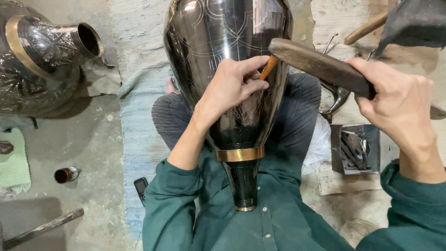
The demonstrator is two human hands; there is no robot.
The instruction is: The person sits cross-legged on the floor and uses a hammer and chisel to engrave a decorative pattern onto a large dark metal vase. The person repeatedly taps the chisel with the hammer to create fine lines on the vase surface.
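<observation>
Dark engraved vase, long axis vertical at frame centre; left hand pinching chisel against it, right hand gripping wooden mallet upper right.

Dark green button-front shirt, long sleeves pushed up the forearms, small pale buttons, dark grey ribbed trousers

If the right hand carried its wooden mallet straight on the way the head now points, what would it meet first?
Most likely the orange-handled chisel pinched in the left hand: the wooden mallet in the right hand points at its upper end. Behind it lies the dark engraved vase. Depth between mallet and chisel is unclear.
</observation>
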